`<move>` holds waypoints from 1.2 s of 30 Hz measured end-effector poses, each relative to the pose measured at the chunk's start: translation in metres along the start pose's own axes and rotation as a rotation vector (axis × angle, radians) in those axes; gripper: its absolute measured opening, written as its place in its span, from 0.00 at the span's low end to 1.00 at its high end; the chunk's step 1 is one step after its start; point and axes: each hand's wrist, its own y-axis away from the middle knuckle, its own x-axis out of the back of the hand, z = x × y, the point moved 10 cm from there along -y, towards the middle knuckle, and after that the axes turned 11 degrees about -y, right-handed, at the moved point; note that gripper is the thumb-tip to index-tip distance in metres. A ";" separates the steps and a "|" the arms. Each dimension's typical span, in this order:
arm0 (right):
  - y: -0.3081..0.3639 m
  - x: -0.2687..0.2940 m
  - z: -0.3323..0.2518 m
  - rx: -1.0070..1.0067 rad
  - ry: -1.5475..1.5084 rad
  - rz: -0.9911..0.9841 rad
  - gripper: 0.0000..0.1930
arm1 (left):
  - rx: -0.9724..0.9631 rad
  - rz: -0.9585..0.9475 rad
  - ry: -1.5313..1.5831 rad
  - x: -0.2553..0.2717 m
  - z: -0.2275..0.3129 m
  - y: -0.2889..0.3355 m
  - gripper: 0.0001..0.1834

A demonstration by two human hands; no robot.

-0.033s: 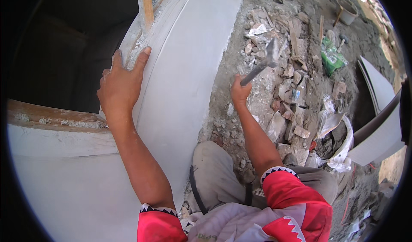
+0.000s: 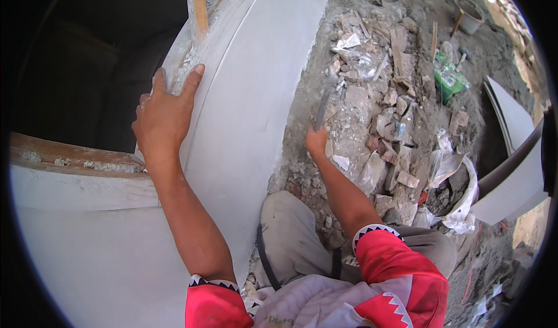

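Observation:
My left hand (image 2: 164,119) rests on the plaster-dusted window frame (image 2: 180,66), at the corner of a dark opening. Its thumb and index finger are spread apart, and the other fingers lie over the inner edge. Beside it runs a smooth white plastered wall (image 2: 250,90). To the right of this wall, above rubble, my right hand (image 2: 317,141) is closed round the dark handle of a hammer (image 2: 322,108). The handle points up and away from me; the hammer's head is smeared by motion and hard to make out.
Broken bricks and rubble (image 2: 383,119) cover the ground to the right. Beyond lie a green plastic bag (image 2: 450,81), a bucket (image 2: 469,17), torn white sacking (image 2: 462,206) and pale sheets (image 2: 511,116). A wooden bar (image 2: 200,8) stands in the opening at the upper left.
My right hand has moved slightly left and toward me, and the hammer has swung left from its slant to the right. My left hand stays in place.

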 end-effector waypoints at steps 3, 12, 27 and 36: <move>0.025 0.003 0.148 -0.543 0.093 -0.093 0.06 | -0.008 0.014 -0.013 0.007 0.002 0.000 0.58; -0.037 -0.034 -0.156 0.155 -0.501 -0.386 0.13 | -0.011 0.051 -0.009 0.001 0.003 -0.005 0.58; -0.012 -0.040 0.033 -0.408 -0.269 -0.241 0.11 | 0.000 0.038 -0.038 0.005 0.005 -0.003 0.58; -0.038 -0.023 -0.152 0.406 -0.655 -0.245 0.14 | 0.031 0.020 -0.013 -0.002 0.002 -0.007 0.57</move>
